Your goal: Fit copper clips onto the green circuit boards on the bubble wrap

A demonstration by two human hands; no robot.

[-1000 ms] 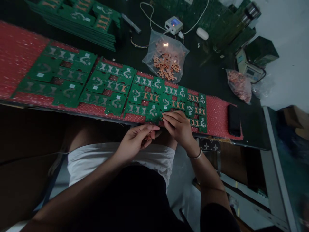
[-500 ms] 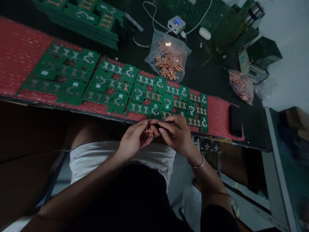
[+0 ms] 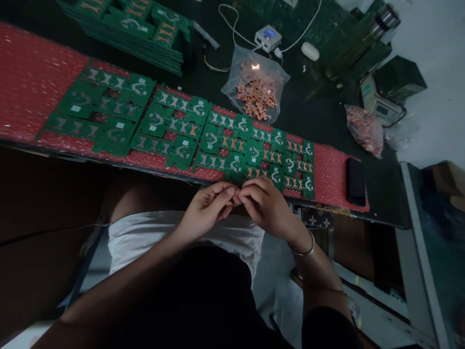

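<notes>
A small copper piece is pinched between left hand and right hand; right-side green circuit boards are populated, left ones remain unfilled.

The dark bench carries a red bubble sheet across the frame's middle, a clear bag of what look like copper pieces at upper centre, and a black phone at right.

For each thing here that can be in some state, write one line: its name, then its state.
left hand: fingers pinched, meeting the right hand.
right hand: fingers pinched at the bench edge.
circuit boards: flat in a row, some slots filled with copper.
bag of copper pieces: open, lying flat.
phone: screen dark.
</notes>
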